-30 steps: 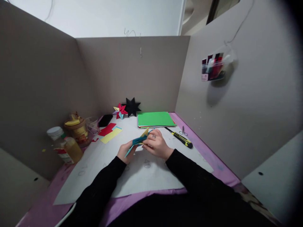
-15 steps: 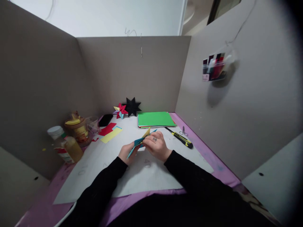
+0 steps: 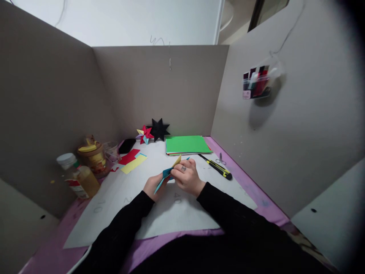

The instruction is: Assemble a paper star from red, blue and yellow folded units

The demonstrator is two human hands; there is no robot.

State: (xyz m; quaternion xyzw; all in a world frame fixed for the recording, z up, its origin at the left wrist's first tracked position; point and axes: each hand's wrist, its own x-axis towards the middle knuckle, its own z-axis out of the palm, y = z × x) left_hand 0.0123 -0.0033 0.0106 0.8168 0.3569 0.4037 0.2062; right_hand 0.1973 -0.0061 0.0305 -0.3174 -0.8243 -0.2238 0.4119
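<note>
A folded paper piece, blue with a yellow point and a little red, is held between both hands above the white sheet. My left hand grips it from the left and below, its fingers largely behind the paper. My right hand, with a ring on one finger, is closed on the paper's right side, thumb and fingers pinching near its middle. The yellow point sticks up between the hands, and a blue tip shows past the right fingers. A white sheet with pencilled numbers lies underneath.
Red paper and a yellow strip lie left. Behind are a multicoloured paper star, black star, phone and green paper stack. A utility knife and scissors lie right; a bottle stands left.
Both hands keep their hold on the folded paper. The paper's lower blue point has shifted slightly down and right, and the right hand a touch left.
</note>
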